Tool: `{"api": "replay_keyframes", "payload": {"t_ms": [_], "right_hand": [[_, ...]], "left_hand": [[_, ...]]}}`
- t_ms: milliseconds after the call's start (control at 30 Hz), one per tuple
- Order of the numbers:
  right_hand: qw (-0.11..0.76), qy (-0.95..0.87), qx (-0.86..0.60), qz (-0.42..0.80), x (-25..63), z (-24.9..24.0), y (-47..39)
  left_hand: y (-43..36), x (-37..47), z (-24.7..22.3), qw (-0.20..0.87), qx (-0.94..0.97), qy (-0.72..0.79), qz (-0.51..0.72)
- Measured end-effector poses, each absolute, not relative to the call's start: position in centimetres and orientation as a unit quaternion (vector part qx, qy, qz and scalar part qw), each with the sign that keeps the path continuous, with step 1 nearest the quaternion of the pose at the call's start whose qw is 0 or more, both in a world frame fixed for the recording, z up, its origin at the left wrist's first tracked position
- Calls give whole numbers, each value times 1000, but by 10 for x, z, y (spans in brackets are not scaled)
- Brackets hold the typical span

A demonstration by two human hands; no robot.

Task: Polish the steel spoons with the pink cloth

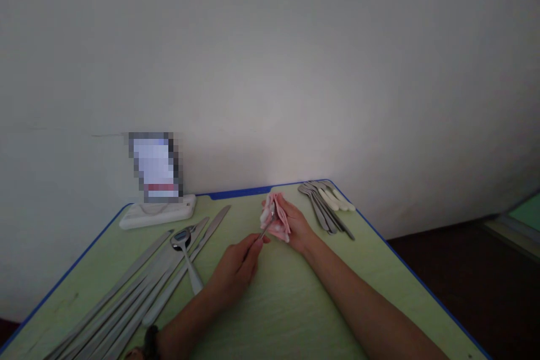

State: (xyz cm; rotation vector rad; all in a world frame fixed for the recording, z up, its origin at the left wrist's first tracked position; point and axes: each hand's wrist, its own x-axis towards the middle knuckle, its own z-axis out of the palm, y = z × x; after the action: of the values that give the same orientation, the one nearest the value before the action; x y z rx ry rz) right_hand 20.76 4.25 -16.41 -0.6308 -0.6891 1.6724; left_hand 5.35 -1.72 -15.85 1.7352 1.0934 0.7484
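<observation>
My left hand [242,261] is closed around the handle of a thin metal spoon [265,229], which points up and away from me. Its shiny head lies against a folded pink cloth [280,225] with white patches, and the folds partly cover it. From the right side, my right hand [297,225] grips the cloth, with its fingers mostly hidden behind it. Both hands meet above the middle of the table, close together.
Long metal knives [169,275] and a larger spoon [181,240] lie at left on the green table [295,304]. Metal spoons [318,211] and white-handled cutlery [335,198] lie at back right. A blurred phone [155,166] stands on a white base [158,214] by the wall.
</observation>
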Motion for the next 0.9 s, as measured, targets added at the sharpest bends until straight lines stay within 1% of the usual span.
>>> {"api": "replay_keyframes", "payload": {"t_ms": [200, 367, 533, 700, 767, 900], "right_hand": [[555, -248, -299, 736, 208, -162, 42], [553, -254, -259, 750, 205, -160, 41], [568, -254, -209, 754, 201, -155, 39], [519, -238, -221, 791, 201, -157, 38], [528, -232, -234, 783, 202, -159, 39], [581, -200, -235, 753, 206, -162, 42]], "left_hand": [[-17, 54, -161, 443, 714, 440, 315], [-18, 54, -158, 472, 689, 443, 326], [-20, 60, -155, 476, 649, 451, 386], [-19, 61, -157, 489, 626, 460, 396], [-18, 59, -160, 487, 634, 457, 390], [-17, 58, -163, 484, 647, 450, 379]]}}
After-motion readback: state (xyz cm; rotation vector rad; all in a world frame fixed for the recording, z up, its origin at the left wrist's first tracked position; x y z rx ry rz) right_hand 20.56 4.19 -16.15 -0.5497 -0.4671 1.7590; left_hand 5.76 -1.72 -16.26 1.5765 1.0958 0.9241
